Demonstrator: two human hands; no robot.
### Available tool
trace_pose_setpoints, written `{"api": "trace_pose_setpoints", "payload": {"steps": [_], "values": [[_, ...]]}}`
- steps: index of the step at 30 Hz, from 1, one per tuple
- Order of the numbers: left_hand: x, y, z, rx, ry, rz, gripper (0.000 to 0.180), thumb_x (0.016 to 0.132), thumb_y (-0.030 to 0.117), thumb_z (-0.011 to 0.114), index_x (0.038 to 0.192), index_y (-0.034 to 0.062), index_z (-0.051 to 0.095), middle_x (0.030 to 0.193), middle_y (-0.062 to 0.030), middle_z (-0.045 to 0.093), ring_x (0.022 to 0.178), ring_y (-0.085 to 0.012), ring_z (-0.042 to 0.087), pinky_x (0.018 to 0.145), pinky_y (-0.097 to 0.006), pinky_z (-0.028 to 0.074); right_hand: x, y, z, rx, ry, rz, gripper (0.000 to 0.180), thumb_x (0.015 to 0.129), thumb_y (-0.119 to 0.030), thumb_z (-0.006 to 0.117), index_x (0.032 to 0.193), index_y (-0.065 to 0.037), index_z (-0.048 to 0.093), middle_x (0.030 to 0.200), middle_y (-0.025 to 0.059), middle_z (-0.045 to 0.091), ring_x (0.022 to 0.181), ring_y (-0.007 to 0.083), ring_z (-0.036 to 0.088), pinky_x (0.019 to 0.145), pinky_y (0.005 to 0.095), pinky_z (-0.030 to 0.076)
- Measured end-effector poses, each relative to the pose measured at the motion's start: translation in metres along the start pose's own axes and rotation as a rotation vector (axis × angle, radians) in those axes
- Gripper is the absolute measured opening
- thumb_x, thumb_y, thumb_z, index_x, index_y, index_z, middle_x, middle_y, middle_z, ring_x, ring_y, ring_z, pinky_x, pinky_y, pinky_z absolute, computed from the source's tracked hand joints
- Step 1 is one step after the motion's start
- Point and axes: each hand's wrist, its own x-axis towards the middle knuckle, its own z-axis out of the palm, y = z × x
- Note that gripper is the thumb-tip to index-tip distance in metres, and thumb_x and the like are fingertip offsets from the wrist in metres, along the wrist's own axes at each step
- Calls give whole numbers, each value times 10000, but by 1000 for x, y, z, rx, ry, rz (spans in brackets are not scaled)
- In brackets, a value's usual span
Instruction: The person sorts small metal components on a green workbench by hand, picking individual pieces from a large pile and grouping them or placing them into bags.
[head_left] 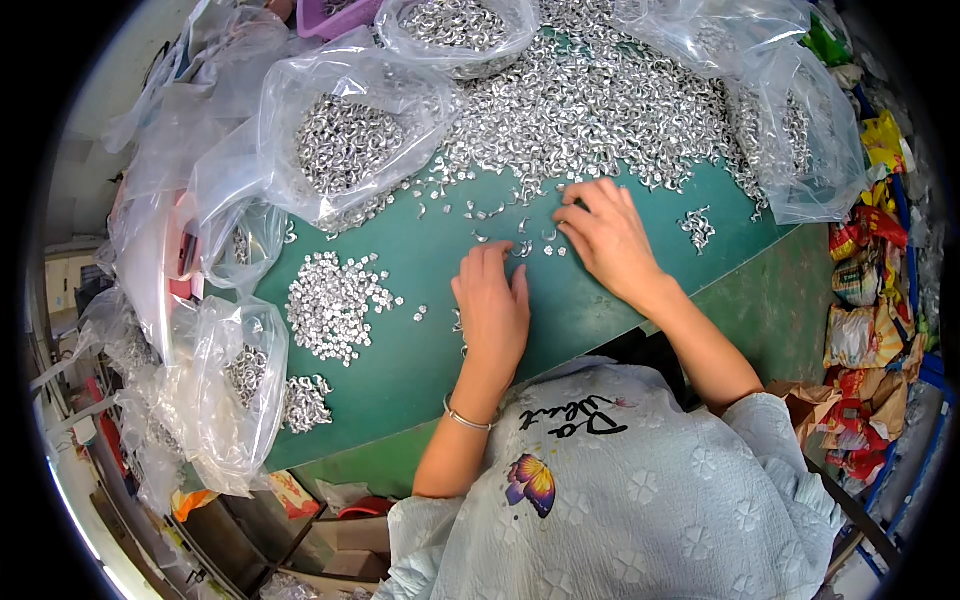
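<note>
My left hand (490, 305) rests low over the green tabletop, fingers stretched away from me and thumb apart. Its fingertips are beside a few small silver curved metal pieces (523, 249). To the right, my right hand (612, 238) reaches in with bent, spread fingers at the near edge of a large heap of silver curved metal pieces (600, 110). I see nothing held in either hand, though the undersides of the fingers are hidden. Between the hands lie a few small round silver pieces (548, 251).
A pile of round silver pieces (335, 305) lies left. Clear plastic bags (290, 110) of metal pieces line the left and back, another bag (800, 140) stands right. Small clusters sit at right (697, 229) and near left (306, 403). Colourful packages (860, 330) lie beyond the table.
</note>
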Motion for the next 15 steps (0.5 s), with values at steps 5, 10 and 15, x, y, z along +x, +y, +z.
{"api": "trace_pose_setpoints", "payload": {"steps": [5, 10, 15], "values": [[3, 2, 6, 73, 73, 41, 274, 793, 64, 705, 1041, 34, 592, 999, -106, 574, 932, -281, 549, 791, -377, 400, -3, -6, 0, 108, 20, 21, 123, 770, -58, 685, 890, -48, 662, 951, 58, 560, 914, 254, 507, 764, 387, 389], [7, 2, 8, 90, 28, 28, 273, 790, 73, 714, 1034, 30, 600, 1001, -108, 570, 947, -287, 547, 794, -380, 400, -1, -4, 3, 39, -39, -15, 142, 768, -59, 689, 906, -55, 657, 957, 55, 565, 909, 251, 510, 764, 381, 390], [1, -4, 6, 36, 44, 40, 203, 818, 69, 661, 1010, 31, 607, 1012, -114, 553, 947, -294, 526, 780, -397, 389, -1, -8, -1, 63, 40, 0, 174, 751, -78, 712, 914, -58, 656, 958, 51, 568, 914, 249, 509, 775, 376, 384]]}}
